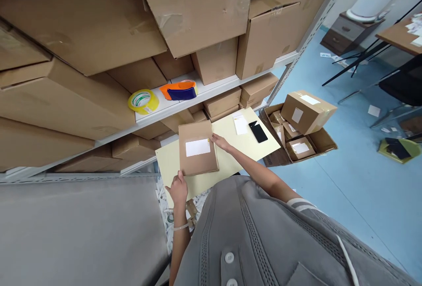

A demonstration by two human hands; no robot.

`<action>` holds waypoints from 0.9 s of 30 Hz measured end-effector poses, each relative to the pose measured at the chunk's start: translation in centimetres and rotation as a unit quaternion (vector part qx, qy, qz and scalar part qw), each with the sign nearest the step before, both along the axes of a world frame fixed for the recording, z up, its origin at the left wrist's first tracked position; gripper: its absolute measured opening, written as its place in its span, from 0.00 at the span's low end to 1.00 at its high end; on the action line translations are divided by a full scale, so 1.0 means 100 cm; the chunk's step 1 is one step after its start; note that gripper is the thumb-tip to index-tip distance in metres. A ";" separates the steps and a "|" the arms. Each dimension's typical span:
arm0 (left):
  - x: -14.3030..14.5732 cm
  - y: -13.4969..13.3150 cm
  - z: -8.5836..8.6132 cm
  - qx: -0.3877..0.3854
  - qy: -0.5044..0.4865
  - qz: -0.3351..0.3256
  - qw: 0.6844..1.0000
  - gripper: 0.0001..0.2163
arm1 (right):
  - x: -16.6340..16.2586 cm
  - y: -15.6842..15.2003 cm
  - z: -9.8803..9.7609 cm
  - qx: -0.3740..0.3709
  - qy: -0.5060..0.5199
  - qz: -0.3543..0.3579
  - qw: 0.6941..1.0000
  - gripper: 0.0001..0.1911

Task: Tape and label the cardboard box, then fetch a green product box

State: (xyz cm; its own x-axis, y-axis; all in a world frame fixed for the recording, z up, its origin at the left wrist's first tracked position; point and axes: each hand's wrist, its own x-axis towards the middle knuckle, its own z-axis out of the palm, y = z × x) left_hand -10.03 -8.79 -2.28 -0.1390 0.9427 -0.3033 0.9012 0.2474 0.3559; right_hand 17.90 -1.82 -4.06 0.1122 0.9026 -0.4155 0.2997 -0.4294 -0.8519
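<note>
A brown cardboard box point(198, 161) with a white label point(198, 147) on its upper face is held over a pale yellow board point(231, 163). At its near left corner, my left hand point(178, 188) grips the edge with the thumb apart. My right hand point(221, 142) holds the right side, its fingers partly hidden by the box. To the right on the board lie a white sheet of paper point(240, 125) and a black phone point(257, 132).
Cardboard boxes point(204, 9) fill the shelves ahead. A yellow tape roll point(143, 101) and an orange and blue tape dispenser point(180, 90) sit on a shelf edge point(165, 112). A large open carton point(321, 143) of labelled parcels stands right. Paper scraps point(373, 110) litter the blue floor.
</note>
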 end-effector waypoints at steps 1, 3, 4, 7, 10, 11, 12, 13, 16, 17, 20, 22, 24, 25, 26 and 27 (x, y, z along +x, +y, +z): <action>0.003 -0.006 0.001 -0.015 0.014 -0.013 1.000 0.25 | -0.001 0.006 0.001 0.000 -0.012 0.008 1.000 0.30; 0.010 -0.018 0.002 -0.036 0.036 -0.044 0.998 0.26 | -0.004 0.016 0.002 -0.003 -0.037 0.025 0.999 0.31; 0.016 -0.023 0.002 -0.040 0.037 -0.060 0.997 0.26 | -0.006 0.020 0.003 -0.004 -0.051 0.034 0.998 0.31; 0.038 -0.033 0.007 -0.042 0.018 -0.107 0.993 0.28 | -0.015 0.030 0.006 0.000 -0.091 0.067 0.994 0.31; 0.066 -0.037 0.014 -0.085 0.013 -0.145 0.986 0.32 | -0.026 0.038 0.011 0.018 -0.126 0.103 0.987 0.29; 0.073 -0.037 0.016 -0.099 0.012 -0.153 0.983 0.33 | -0.029 0.040 0.013 0.022 -0.136 0.112 0.984 0.29; 0.078 -0.037 0.017 -0.111 0.005 -0.157 0.981 0.34 | -0.031 0.042 0.015 0.026 -0.145 0.120 0.982 0.29; 0.082 -0.036 0.018 -0.123 -0.009 -0.154 0.980 0.33 | -0.032 0.044 0.018 0.027 -0.152 0.127 0.980 0.29; 0.075 -0.027 0.015 -0.162 -0.046 -0.116 0.979 0.30 | -0.026 0.042 0.027 0.032 -0.167 0.135 0.976 0.30; 0.067 -0.022 0.013 -0.171 -0.052 -0.100 0.979 0.29 | -0.022 0.038 0.030 0.039 -0.171 0.130 0.976 0.30; 0.038 0.005 0.006 -0.146 -0.061 -0.053 0.986 0.27 | -0.005 0.010 0.036 0.060 -0.179 0.070 0.980 0.33; 0.019 0.030 0.001 -0.076 -0.079 -0.010 0.994 0.26 | 0.002 -0.019 0.034 0.040 -0.173 0.007 0.984 0.34; 0.004 0.055 -0.004 -0.027 -0.113 0.015 0.993 0.27 | 0.005 -0.051 0.028 0.005 -0.166 -0.029 0.986 0.35; -0.001 0.067 -0.006 -0.007 -0.128 0.021 0.992 0.28 | 0.004 -0.066 0.024 -0.007 -0.163 -0.036 0.986 0.36; -0.004 0.078 -0.008 0.013 -0.136 0.027 0.990 0.28 | 0.003 -0.080 0.020 -0.019 -0.159 -0.043 0.986 0.37; -0.006 0.087 -0.009 0.027 -0.141 0.028 0.989 0.29 | 0.002 -0.092 0.015 -0.034 -0.152 -0.050 0.987 0.38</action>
